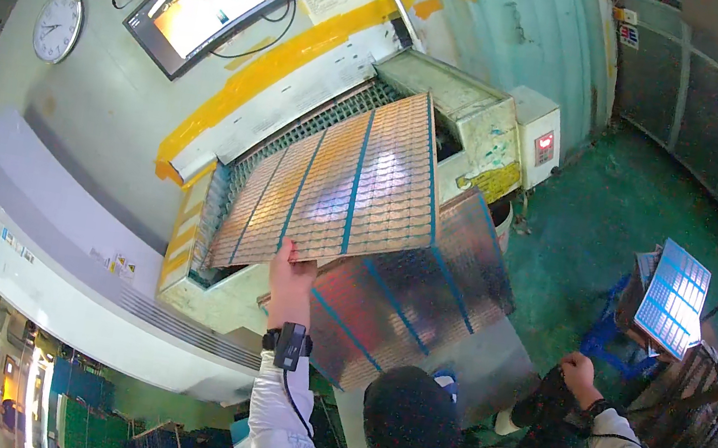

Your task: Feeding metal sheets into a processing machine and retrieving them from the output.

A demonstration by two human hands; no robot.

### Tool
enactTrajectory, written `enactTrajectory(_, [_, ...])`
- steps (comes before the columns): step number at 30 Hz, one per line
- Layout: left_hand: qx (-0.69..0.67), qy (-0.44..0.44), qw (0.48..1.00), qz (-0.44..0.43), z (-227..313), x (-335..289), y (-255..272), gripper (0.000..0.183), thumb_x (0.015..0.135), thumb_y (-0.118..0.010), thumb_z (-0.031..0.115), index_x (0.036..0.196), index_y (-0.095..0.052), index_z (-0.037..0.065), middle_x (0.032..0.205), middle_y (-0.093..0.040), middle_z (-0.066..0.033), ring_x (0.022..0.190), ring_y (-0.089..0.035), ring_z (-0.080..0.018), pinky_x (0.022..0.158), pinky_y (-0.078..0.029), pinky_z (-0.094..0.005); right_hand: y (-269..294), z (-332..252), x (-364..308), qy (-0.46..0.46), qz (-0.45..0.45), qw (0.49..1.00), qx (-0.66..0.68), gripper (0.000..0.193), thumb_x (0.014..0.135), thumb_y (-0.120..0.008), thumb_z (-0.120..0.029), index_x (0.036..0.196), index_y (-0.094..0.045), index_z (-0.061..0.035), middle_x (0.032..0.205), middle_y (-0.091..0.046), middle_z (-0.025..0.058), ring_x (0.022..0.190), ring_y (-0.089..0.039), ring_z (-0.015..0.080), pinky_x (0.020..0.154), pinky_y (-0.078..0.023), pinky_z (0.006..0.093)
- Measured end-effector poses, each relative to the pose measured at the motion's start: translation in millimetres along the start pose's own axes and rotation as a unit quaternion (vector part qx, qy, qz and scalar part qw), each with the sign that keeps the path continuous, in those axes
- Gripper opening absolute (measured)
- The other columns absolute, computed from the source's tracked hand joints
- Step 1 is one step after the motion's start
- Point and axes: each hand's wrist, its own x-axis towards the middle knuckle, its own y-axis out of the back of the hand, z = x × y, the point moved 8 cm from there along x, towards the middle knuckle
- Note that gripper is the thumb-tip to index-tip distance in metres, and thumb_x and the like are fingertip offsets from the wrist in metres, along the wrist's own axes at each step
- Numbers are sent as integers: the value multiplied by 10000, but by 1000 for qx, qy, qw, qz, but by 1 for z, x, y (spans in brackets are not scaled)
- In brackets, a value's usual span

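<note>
My left hand point(291, 275) grips the near edge of a copper-coloured panel point(339, 173) with a grid of small cells and blue-green stripes. That panel is tilted over the mouth of a pale green machine point(487, 141), whose slatted bed shows behind it. Below it lies a similar striped panel point(403, 298), partly covered by the upper one; whether more are under it I cannot tell. My right hand point(579, 375) is closed in a loose fist beside my dark-clothed knee, away from the panels, with nothing visible in it.
A stack of panels point(674, 300) rests on a blue stand point(602, 331) at the right. A control box point(539, 140) with a red display is fixed to the machine's right end. A monitor point(216, 1) and a clock point(59, 27) hang above. A long white unit point(83, 225) runs along the left.
</note>
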Motion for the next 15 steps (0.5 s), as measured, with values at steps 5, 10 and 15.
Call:
enactTrajectory(5, [115, -37, 991, 49, -6, 16, 4, 190, 961, -534, 214, 955, -567, 27, 921, -622, -78, 891, -591, -197, 796, -502, -352, -1, -5, 3, -12, -1, 998, -53, 165, 727, -613, -168, 803, -682, -40, 808, -657, 193, 775, -629, 378, 692, -492, 439])
enactTrajectory(10, [1, -51, 995, 86, -18, 43, -6, 226, 960, -541, 235, 981, -552, 10, 919, -616, -80, 860, -588, -201, 789, -500, -341, -7, 8, 4, -85, -34, 996, -11, 154, 731, -623, -181, 804, -689, -61, 828, -661, 188, 799, -629, 377, 711, -496, 435])
enactTrajectory(15, [5, 5, 995, 96, -22, 40, -15, 254, 970, -522, 271, 1015, -519, 21, 946, -614, -109, 832, -588, -206, 750, -505, -310, -6, 3, 4, -56, -43, 997, -19, 155, 730, -632, -188, 800, -692, -64, 822, -664, 179, 789, -633, 367, 708, -497, 429])
